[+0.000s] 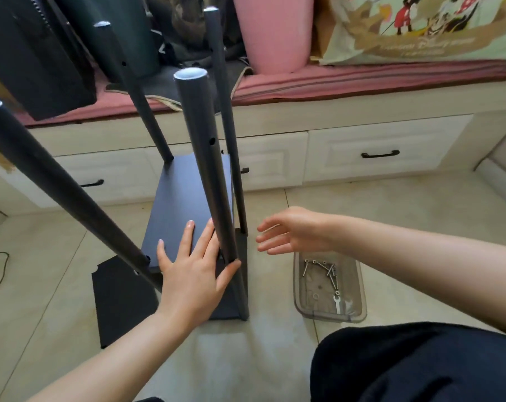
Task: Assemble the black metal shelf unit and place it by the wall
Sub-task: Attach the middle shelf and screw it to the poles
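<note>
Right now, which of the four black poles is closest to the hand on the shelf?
The thick near pole with the white cap: the left hand lies flat on the shelf board, thumb at its base. The others stand apart.

Both forearms are bare to the elbow, and dark black clothing covers the lap.

Open floor front, poles crowd shelf, tray rt
</note>
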The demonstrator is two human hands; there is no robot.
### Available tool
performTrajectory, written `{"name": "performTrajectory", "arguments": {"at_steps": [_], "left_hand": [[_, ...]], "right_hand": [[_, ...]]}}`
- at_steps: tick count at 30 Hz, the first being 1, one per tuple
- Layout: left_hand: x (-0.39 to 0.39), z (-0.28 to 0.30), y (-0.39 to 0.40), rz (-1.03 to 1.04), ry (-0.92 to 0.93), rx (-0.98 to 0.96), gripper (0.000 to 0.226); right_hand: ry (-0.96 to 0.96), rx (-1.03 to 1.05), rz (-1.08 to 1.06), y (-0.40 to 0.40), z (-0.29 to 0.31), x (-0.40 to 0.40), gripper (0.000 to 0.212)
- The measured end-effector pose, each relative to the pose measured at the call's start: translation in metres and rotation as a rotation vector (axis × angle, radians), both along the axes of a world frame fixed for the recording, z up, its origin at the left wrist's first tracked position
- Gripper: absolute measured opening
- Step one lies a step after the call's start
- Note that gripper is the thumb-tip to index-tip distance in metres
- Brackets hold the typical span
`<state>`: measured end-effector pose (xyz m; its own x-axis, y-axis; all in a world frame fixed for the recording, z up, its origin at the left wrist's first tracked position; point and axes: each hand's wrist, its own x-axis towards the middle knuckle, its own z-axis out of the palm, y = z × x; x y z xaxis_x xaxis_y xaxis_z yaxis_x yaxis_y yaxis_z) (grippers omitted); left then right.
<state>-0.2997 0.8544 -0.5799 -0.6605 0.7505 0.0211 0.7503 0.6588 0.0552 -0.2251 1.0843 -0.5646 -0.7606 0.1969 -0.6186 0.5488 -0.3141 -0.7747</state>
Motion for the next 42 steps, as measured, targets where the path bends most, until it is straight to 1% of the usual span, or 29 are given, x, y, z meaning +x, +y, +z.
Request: {"name": "performTrajectory", "arguments": {"at_steps": [2, 5, 8, 10, 13, 15, 17, 21, 23, 25, 28, 31, 35, 42], "left_hand": [[0.001, 0.0, 0.0, -0.021, -0.005, 0.036, 0.077], [0.0, 0.0, 0.0, -0.047, 0.035, 0.049, 0.072], [-0.002, -0.006, 0.0, -0.062, 0.107, 0.063, 0.066], [-0.003, -0.011, 0.0, -0.077, 0.146, 0.09, 0.065], [-0.004, -0.015, 0.001, -0.076, 0.175, 0.111, 0.066], [-0.004, -0.016, 0.001, -0.064, 0.178, 0.111, 0.066], [-0.003, -0.015, 0.003, -0.051, 0.177, 0.12, 0.067], [0.0, -0.013, 0.005, -0.048, 0.196, 0.161, 0.068], [0.001, -0.013, 0.007, -0.046, 0.206, 0.176, 0.068], [0.003, -0.013, 0.008, -0.041, 0.215, 0.184, 0.068], [0.003, -0.012, 0.009, -0.041, 0.225, 0.186, 0.067], [0.002, -0.015, 0.008, -0.043, 0.237, 0.19, 0.065], [0.0, -0.018, 0.007, -0.043, 0.249, 0.211, 0.065], [-0.003, -0.021, 0.007, -0.052, 0.267, 0.213, 0.066]], "right_hand": [[-0.047, 0.106, -0.002, 0.021, -0.017, 0.02, 0.023], [-0.145, 0.247, 0.062, 0.049, -0.055, 0.054, 0.018], [-0.202, 0.28, 0.042, 0.069, -0.099, 0.08, 0.021], [-0.235, 0.284, 0.01, 0.075, -0.125, 0.089, 0.019], [-0.272, 0.31, -0.023, 0.078, -0.158, 0.086, 0.019], [-0.301, 0.373, -0.048, 0.081, -0.177, 0.078, 0.02], [-0.306, 0.479, -0.039, 0.086, -0.195, 0.067, 0.023], [-0.334, 0.791, 0.109, 0.094, -0.229, 0.053, 0.032], [-0.342, 0.871, 0.165, 0.095, -0.246, 0.05, 0.034], [-0.355, 0.934, 0.202, 0.095, -0.258, 0.048, 0.037], [-0.381, 1.094, 0.256, 0.09, -0.266, 0.042, 0.038], [-0.367, 1.229, 0.292, 0.081, -0.269, 0.033, 0.036], [-0.386, 1.241, 0.293, 0.079, -0.272, 0.027, 0.028], [-0.369, 1.341, 0.372, 0.08, -0.273, 0.029, 0.03]]}}
